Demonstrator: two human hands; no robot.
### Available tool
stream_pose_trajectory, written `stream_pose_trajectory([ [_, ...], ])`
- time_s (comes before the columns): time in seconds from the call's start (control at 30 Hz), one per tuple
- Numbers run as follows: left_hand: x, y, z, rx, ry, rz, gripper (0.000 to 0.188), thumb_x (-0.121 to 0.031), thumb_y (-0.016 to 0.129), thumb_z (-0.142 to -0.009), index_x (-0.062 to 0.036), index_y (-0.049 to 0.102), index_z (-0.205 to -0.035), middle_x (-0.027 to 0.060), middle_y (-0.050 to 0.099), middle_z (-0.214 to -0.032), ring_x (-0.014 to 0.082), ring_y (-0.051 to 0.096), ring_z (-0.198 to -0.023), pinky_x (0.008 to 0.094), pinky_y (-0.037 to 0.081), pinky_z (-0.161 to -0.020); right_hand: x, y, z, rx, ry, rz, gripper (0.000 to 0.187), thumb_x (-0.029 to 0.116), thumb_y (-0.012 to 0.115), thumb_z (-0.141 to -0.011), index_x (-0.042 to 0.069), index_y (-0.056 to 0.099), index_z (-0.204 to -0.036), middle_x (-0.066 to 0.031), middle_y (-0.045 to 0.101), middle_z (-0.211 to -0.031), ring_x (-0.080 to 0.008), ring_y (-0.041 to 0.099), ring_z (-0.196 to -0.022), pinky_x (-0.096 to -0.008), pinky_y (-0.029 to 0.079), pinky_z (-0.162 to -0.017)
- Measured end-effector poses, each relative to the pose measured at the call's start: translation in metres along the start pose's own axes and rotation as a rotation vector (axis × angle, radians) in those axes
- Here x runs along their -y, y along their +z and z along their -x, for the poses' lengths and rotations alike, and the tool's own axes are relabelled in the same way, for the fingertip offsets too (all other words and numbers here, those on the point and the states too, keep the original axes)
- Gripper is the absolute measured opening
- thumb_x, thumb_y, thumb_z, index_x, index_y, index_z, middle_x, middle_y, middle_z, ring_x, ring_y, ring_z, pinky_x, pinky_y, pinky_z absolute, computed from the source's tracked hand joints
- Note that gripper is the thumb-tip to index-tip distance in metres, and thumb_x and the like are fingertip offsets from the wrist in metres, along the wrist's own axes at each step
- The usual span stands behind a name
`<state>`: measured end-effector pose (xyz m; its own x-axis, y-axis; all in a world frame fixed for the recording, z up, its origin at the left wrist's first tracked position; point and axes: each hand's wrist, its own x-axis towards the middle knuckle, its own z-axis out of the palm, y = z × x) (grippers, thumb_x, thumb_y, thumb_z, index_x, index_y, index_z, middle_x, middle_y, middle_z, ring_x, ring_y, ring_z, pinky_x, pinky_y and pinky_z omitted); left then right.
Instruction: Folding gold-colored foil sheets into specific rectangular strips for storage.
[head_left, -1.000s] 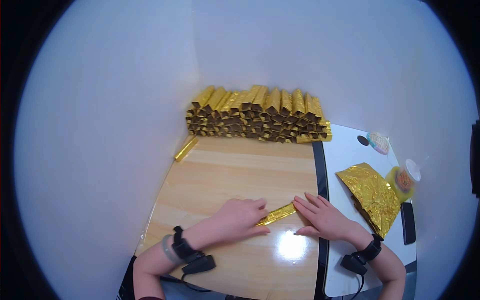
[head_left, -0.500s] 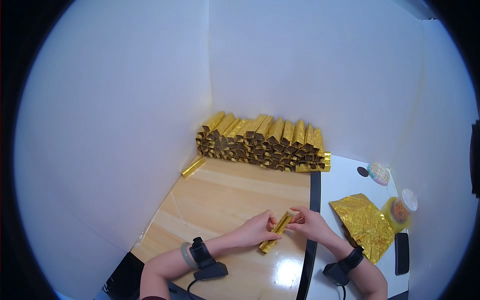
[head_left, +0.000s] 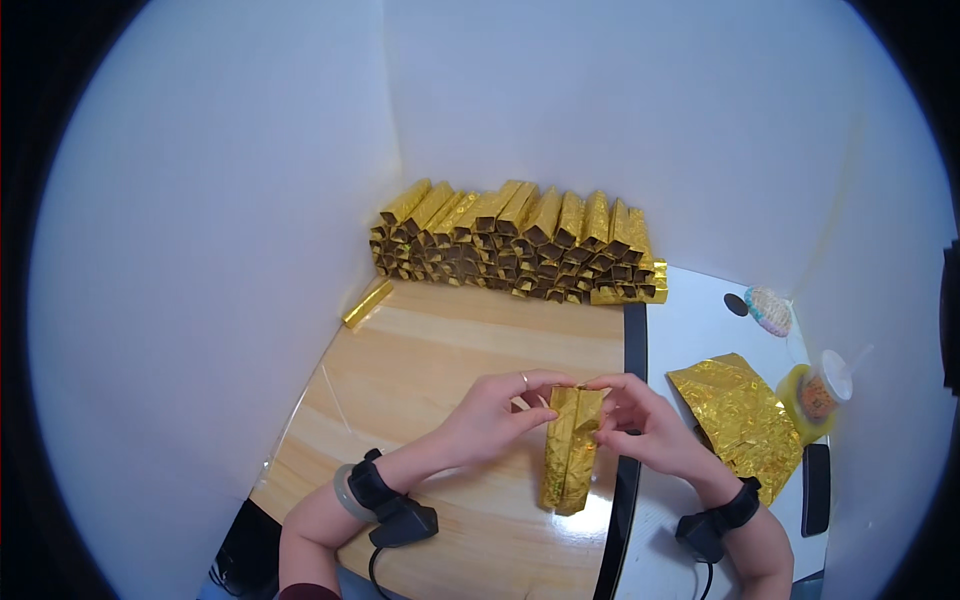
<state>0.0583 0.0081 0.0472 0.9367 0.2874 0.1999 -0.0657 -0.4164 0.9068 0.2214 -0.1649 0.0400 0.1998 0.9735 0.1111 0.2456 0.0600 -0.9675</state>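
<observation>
White walls (head_left: 230, 230) stand around a wooden tabletop (head_left: 425, 375), where I see a stack of gold tubes (head_left: 515, 235) along the back. Gold paper (head_left: 748, 420) lies off to the right. At the front, the left hand (head_left: 495, 412) and the right hand (head_left: 648, 425) each pinch the far end of one folded tube (head_left: 570, 460) over the tabletop. A cup (head_left: 828, 382) stands beside the gold paper.
</observation>
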Motion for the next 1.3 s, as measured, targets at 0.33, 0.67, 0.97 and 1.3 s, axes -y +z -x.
stream_pose_trajectory([
  [0.33, -0.036, -0.021, 0.016, 0.113, 0.141, 0.01, 0.016, -0.003, 0.064, -0.087, -0.0051, 0.066, -0.102, 0.0034, 0.069, -0.093, 0.0105, 0.064, -0.085, 0.0247, 0.053, -0.071, 0.046, -0.003, 0.017, 0.001, -0.302, 0.474, 0.041, 0.004, 0.064, -0.08, 0.011, 0.058, -0.12, -0.0059, 0.068, -0.084, -0.0179, 0.068, -0.072, -0.027, 0.054, -0.066],
  [0.67, -0.053, -0.022, 0.019, 0.193, 0.142, 0.125, 0.007, 0.0, 0.067, -0.082, -0.0052, 0.067, -0.088, 0.0074, 0.056, -0.105, 0.0154, 0.058, -0.093, 0.0276, 0.05, -0.077, 0.059, 0.005, 0.02, 0.0, -0.534, 0.592, 0.037, 0.003, 0.073, -0.077, 0.009, 0.06, -0.111, -0.006, 0.065, -0.103, -0.022, 0.067, -0.082, -0.0288, 0.055, -0.068],
  [0.97, -0.058, -0.019, 0.02, 0.263, 0.561, -0.37, 0.013, -0.003, 0.069, -0.077, -0.0116, 0.068, -0.086, 0.0029, 0.058, -0.1, 0.0189, 0.054, -0.085, 0.0278, 0.049, -0.069, 0.063, 0.008, 0.024, 0.071, -0.393, 0.505, 0.025, 0.006, 0.073, -0.078, 0.006, 0.061, -0.1, -0.0051, 0.064, -0.096, -0.0215, 0.065, -0.081, -0.0288, 0.054, -0.069],
  [1.3, -0.054, -0.01, 0.024, 0.126, 0.871, -0.654, 0.016, -0.011, 0.072, -0.071, -0.016, 0.069, -0.087, -0.0074, 0.065, -0.093, 0.0173, 0.054, -0.082, 0.0271, 0.046, -0.063, 0.063, 0.007, 0.025, 0.086, -0.333, 0.449, 0.011, 0.007, 0.074, -0.077, 0.006, 0.066, -0.084, -0.0053, 0.063, -0.096, -0.0199, 0.064, -0.082, -0.0286, 0.053, -0.069],
])
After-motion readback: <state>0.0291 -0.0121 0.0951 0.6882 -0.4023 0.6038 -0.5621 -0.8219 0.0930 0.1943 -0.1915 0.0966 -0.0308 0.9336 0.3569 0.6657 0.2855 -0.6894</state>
